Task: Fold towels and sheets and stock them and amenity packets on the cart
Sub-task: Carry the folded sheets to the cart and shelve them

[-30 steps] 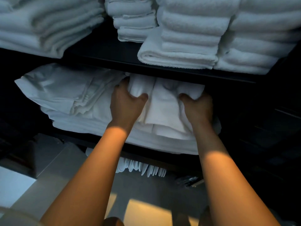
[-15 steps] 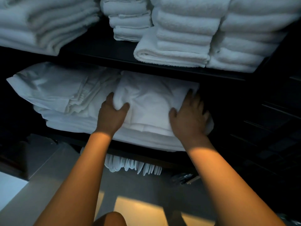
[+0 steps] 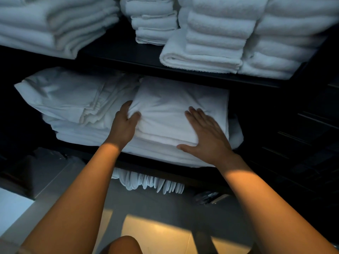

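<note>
The folded sheet (image 3: 176,114) is lying on the middle shelf (image 3: 161,164) of the cart, on top of a flat stack of white linen (image 3: 102,142) and just beside a looser pile of sheets (image 3: 69,96) to its left. Your left hand (image 3: 124,125) is grasping the sheet's left edge, thumb on top and fingers tucked under the fold. Your right hand (image 3: 207,134) is resting released and flat on the sheet's near right corner, fingers spread. Folded towels (image 3: 216,37) are sitting stacked on the shelf above, and small white packets (image 3: 150,182) are showing below.
</note>
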